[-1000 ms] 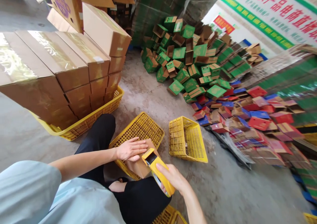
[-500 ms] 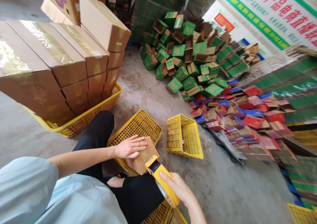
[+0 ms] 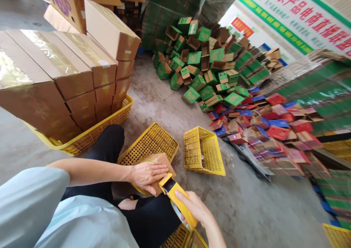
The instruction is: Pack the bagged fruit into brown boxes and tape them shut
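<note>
A small brown cardboard box (image 3: 157, 159) rests on an upturned yellow crate (image 3: 149, 142) in front of my knees. My left hand (image 3: 146, 175) lies flat on the box's near side, fingers spread, pressing it down. My right hand (image 3: 193, 206) grips a yellow tape dispenser (image 3: 177, 198), whose front end touches the box's near right corner, just right of my left fingertips.
A second yellow crate (image 3: 204, 153) lies on its side to the right. Stacked taped cartons (image 3: 71, 69) sit in a yellow tray (image 3: 90, 134) on the left. Piles of green boxes (image 3: 208, 65) and red and blue boxes (image 3: 268, 131) cover the floor beyond. Another yellow crate (image 3: 181, 239) is under my right wrist.
The box has been turned so a broad face points up. My left hand slid toward its near side. The tape dispenser stays at the box's near right corner.
</note>
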Demonstrator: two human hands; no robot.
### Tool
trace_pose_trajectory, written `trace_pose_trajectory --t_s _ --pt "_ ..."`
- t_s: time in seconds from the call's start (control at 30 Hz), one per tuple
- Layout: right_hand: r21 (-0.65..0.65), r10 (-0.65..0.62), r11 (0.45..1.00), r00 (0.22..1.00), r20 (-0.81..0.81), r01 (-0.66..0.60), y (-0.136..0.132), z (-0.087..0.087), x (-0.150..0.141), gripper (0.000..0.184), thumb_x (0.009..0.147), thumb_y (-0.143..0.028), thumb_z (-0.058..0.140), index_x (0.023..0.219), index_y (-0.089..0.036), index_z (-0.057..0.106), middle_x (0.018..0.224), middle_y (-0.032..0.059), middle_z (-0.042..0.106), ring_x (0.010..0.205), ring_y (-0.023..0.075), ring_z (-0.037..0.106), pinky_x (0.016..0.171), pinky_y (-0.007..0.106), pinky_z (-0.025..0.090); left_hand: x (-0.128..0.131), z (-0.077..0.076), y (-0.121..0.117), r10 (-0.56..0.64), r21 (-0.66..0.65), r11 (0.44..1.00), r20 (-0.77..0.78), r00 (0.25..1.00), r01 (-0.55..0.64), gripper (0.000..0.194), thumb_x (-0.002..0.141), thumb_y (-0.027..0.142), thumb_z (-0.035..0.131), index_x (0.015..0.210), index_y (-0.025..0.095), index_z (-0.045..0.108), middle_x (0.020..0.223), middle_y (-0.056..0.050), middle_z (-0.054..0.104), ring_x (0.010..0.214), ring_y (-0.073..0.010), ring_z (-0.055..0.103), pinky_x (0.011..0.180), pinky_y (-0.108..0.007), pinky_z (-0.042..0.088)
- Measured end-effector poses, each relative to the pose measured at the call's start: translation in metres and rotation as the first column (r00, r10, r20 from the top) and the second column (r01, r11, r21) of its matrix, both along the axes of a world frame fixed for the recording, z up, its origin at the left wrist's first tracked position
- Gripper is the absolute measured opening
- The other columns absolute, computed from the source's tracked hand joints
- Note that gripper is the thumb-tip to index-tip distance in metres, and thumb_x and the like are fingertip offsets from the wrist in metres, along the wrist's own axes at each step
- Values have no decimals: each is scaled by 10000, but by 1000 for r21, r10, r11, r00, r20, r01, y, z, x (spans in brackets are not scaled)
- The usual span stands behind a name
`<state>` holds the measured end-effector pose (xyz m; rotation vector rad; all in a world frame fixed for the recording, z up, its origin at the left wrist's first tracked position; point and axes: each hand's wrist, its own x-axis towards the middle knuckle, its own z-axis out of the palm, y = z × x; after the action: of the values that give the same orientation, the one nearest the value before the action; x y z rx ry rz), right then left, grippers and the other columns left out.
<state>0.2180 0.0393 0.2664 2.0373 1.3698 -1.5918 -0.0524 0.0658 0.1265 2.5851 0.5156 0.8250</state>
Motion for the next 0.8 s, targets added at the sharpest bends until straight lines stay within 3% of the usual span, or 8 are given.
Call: trace_pose_trajectory --t_s 0.23,0.5,0.8 --pt "56 -21 998 999 -37 23 -5 5 -12 536 866 -741 562 892 -206 556 564 27 669 478 181 659 460 251 522 -12 -7 16 -35 -26 999 -10 999 35 973 947 707 558 1634 79 276 1644 -226 357 1557 -331 313 1288 -483 259" --pt "9 -112 994 993 -48 112 -31 27 18 556 852 -762 591 949 -215 574 580 1 681 513 182 667 493 246 509 -12 -5 18 -55 -50 997 -6 998 55 949 966 703 517 1630 67 280 1653 -230 335 1564 -321 300 1302 -475 194" --pt "74 -92 993 995 -29 94 -33 2 15 559 866 -762 579 905 -205 563 545 4 676 461 166 654 465 229 508 -14 -2 19 -64 -10 998 -30 998 64 951 966 678 549 1638 71 259 1652 -233 334 1562 -322 306 1292 -488 211"
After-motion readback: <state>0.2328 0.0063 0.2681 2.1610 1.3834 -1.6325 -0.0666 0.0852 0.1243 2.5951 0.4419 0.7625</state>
